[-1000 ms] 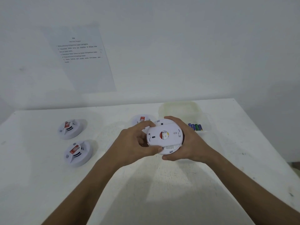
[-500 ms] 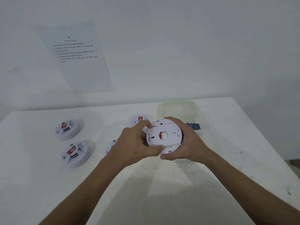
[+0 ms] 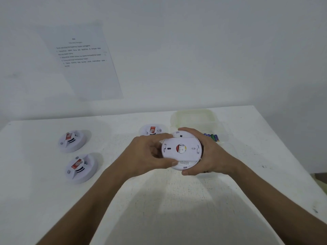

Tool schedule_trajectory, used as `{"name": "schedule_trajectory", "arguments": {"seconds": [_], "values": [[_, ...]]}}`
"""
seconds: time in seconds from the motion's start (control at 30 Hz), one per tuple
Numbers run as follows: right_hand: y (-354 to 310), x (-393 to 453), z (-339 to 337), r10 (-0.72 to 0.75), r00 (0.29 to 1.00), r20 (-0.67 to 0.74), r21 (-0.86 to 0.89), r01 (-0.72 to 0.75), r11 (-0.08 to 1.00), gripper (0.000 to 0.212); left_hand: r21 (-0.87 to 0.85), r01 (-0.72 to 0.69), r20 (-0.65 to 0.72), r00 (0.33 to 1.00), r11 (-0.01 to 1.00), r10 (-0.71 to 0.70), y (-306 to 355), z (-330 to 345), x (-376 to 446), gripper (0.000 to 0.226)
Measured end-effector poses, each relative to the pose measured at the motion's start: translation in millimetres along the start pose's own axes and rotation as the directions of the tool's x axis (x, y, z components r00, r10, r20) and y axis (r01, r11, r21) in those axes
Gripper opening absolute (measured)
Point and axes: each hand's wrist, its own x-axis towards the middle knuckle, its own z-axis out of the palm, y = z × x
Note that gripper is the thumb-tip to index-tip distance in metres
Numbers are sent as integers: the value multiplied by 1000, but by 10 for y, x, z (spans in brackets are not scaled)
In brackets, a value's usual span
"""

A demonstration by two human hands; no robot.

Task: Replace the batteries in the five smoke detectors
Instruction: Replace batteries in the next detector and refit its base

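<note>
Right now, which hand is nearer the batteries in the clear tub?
Right. The right hand grips the held smoke detector just in front of the batteries; the left hand holds its far side.

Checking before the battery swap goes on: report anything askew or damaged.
Only the back plate of the held smoke detector sits off-centre, gripped by the left hand; right hand holds the body. No damage shows.
</note>
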Motion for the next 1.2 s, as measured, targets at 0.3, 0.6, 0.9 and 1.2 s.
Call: {"name": "schedule_trajectory", "arguments": {"seconds": [0.3, 0.6, 0.9, 1.2], "values": [[21, 8, 59, -12, 998, -59, -3, 12, 1000, 98, 255, -34, -75, 996, 966, 55, 41, 69, 12, 54], [8, 86, -12, 1, 1000, -8, 1, -1, 1000, 95, 285, -75, -63, 993, 956, 97, 11, 29, 46, 75], [104, 62, 31, 20, 1000, 7, 10, -20, 1000, 99, 375, -216, -60, 965, 901, 256, -15, 3, 70, 60], [192, -125, -201, 100, 994, 39, 43, -102, 994, 102, 353, 97, -401, 914, 930, 57, -618, 95, -254, 46]]}}
